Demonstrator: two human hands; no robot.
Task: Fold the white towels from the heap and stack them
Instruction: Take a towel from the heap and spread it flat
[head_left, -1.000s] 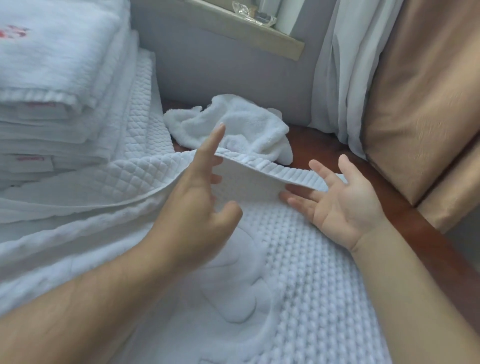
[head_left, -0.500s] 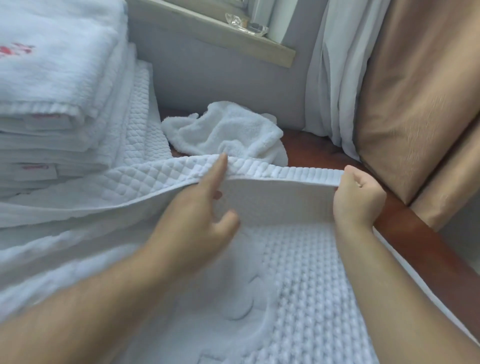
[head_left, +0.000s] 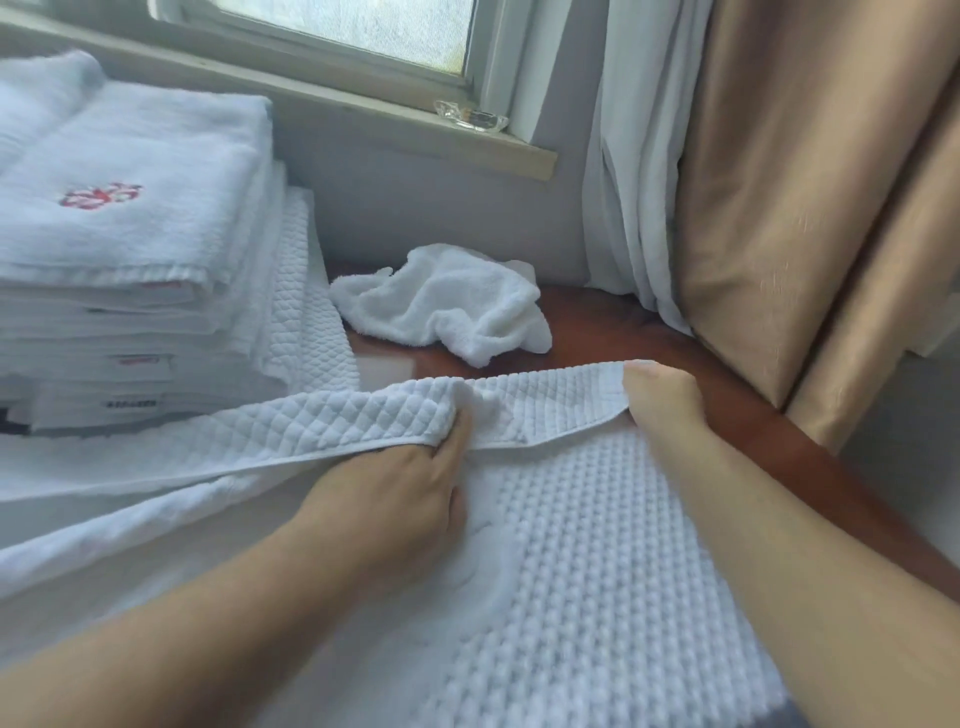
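Fingers first: the left hand's (head_left: 410, 499) fingers (head_left: 457, 436) are curled into the turned-over edge (head_left: 545, 410) of the waffle towel (head_left: 597, 545), their tips buried under the quilted fabric, so that's a firm grip on the hem. Over on the other side, the right hand (head_left: 660, 400) is balled tight around the far corner of that same edge, knuckles up, cloth pinched inside the fist. Between the two hands the hem is raised and folded back toward the person, sagging a little in the middle. The towel itself lies spread flat beneath both forearms, covering the near part of the reddish wooden table (head_left: 727, 389).

Further out, a crumpled towel (head_left: 452, 306) sits on the wood just beyond the lifted hem, apart from it. To the left rises the stack of folded towels (head_left: 130, 234), the top one bearing a red embroidered emblem (head_left: 98, 195). Behind it all runs the window sill (head_left: 363, 119) with a small glass dish (head_left: 470, 117) on it, then a white curtain (head_left: 634, 182) and a tan curtain (head_left: 805, 208) hanging at the right.
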